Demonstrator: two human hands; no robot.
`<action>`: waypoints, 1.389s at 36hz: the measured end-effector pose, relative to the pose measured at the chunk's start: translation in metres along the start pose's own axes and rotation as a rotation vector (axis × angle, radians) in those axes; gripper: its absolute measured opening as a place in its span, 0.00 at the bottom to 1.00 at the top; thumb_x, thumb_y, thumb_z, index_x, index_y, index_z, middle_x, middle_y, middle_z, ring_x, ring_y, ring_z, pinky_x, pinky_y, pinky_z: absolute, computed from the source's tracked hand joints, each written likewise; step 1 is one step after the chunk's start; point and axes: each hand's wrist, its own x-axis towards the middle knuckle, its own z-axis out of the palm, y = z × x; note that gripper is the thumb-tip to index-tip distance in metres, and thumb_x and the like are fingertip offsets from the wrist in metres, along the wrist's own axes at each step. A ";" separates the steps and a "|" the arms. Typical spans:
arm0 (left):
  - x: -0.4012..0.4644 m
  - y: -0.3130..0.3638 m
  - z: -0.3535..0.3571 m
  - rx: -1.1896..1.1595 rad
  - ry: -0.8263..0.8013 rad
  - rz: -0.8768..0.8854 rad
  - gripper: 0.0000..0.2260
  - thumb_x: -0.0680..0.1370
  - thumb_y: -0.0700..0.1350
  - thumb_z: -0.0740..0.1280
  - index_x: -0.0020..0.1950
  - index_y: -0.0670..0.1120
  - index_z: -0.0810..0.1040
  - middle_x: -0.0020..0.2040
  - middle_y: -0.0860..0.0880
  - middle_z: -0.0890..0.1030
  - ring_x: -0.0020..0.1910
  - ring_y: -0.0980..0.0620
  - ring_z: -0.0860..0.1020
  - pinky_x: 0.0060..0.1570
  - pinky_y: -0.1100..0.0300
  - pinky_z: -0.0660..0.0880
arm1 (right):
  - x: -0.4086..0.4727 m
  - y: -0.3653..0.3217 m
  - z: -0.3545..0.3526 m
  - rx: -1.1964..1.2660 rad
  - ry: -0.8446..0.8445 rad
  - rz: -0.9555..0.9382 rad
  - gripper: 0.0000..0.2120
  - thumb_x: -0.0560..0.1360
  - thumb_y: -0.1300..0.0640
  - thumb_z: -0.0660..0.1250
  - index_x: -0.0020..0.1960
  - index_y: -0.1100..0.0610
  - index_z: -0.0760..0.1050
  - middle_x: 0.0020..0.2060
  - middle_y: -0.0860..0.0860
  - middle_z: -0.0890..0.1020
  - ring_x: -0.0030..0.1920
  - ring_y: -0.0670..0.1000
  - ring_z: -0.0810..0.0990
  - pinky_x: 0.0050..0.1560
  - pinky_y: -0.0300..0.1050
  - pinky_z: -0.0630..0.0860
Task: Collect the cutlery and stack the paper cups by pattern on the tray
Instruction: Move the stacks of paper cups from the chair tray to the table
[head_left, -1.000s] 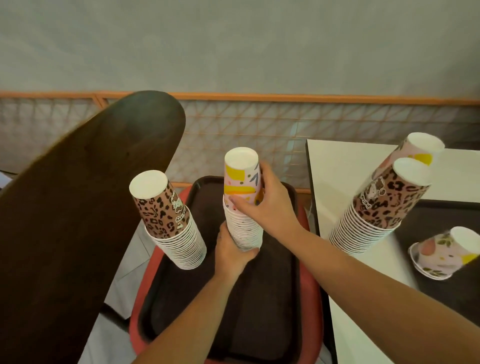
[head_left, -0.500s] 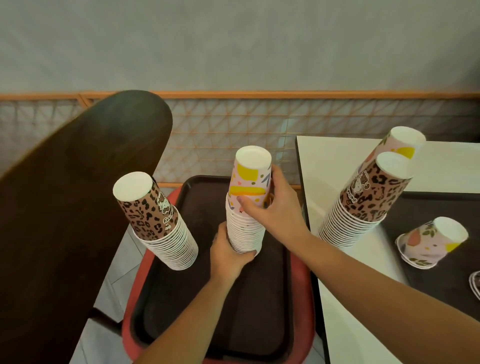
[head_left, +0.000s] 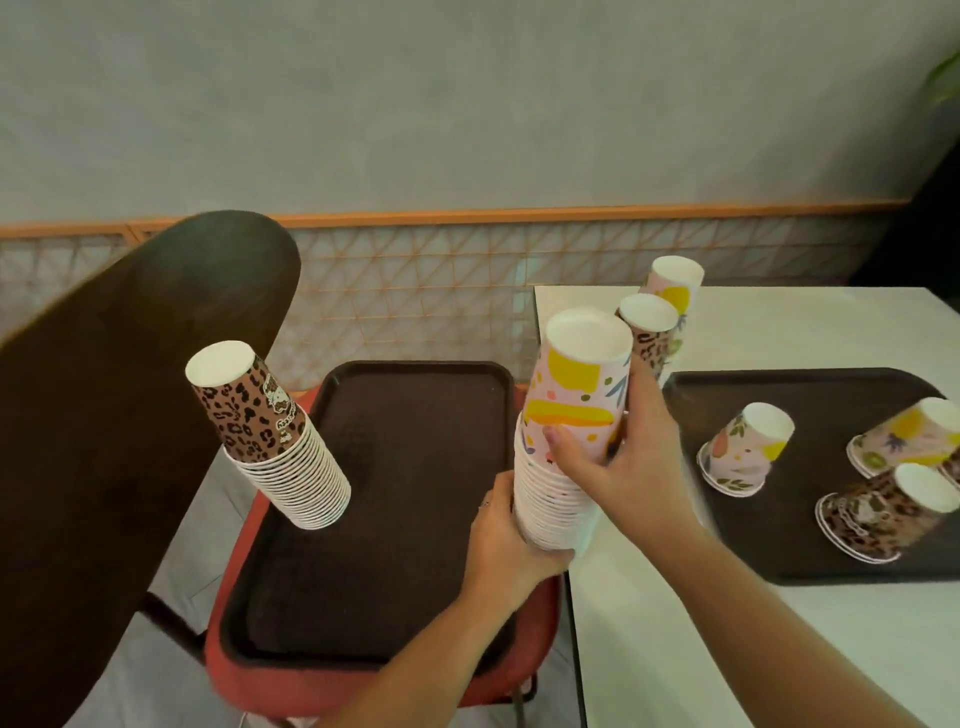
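Observation:
A tall stack of upside-down pink floral paper cups (head_left: 566, 415) hangs over the right edge of a dark brown tray (head_left: 395, 499). My left hand (head_left: 501, 540) grips the stack's base and my right hand (head_left: 623, 462) wraps its top cup. A leopard-print cup stack (head_left: 270, 431) stands on the tray's left side. On the white table (head_left: 779, 649) two more stacks, leopard (head_left: 649, 332) and pink floral (head_left: 675, 286), stand behind my right hand. A second dark tray (head_left: 810, 519) carries single upturned cups: pink floral (head_left: 743, 452), another floral (head_left: 909, 431), leopard (head_left: 878, 514). No cutlery is visible.
The left tray rests on a red chair seat (head_left: 322, 686) beside the table's edge. A dark rounded chair back (head_left: 104, 415) rises at the left. A lattice panel with an orange rail (head_left: 441, 291) and a grey wall stand behind.
Both hands have carried the pink floral stack rightward from the tray's middle to its right edge, near the table. The view has swung right, showing more of the second tray.

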 end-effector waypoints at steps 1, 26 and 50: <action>-0.001 0.002 0.009 0.000 -0.011 0.008 0.33 0.52 0.54 0.75 0.53 0.68 0.66 0.54 0.55 0.80 0.54 0.55 0.78 0.52 0.52 0.78 | -0.003 0.003 -0.008 -0.011 0.018 0.005 0.34 0.63 0.42 0.69 0.65 0.49 0.64 0.55 0.39 0.76 0.56 0.37 0.76 0.53 0.29 0.73; 0.028 0.004 0.145 0.021 0.007 -0.068 0.30 0.58 0.44 0.78 0.55 0.50 0.68 0.53 0.50 0.77 0.51 0.50 0.77 0.51 0.53 0.76 | -0.001 0.086 -0.117 -0.054 0.004 0.199 0.31 0.64 0.55 0.76 0.62 0.47 0.65 0.53 0.36 0.76 0.54 0.33 0.75 0.48 0.25 0.73; 0.020 0.015 0.139 0.062 -0.040 0.014 0.26 0.68 0.40 0.75 0.62 0.47 0.69 0.58 0.55 0.70 0.59 0.56 0.71 0.62 0.61 0.70 | 0.024 0.102 -0.105 -0.190 0.169 0.091 0.37 0.66 0.51 0.76 0.69 0.55 0.62 0.61 0.47 0.69 0.57 0.36 0.70 0.52 0.22 0.67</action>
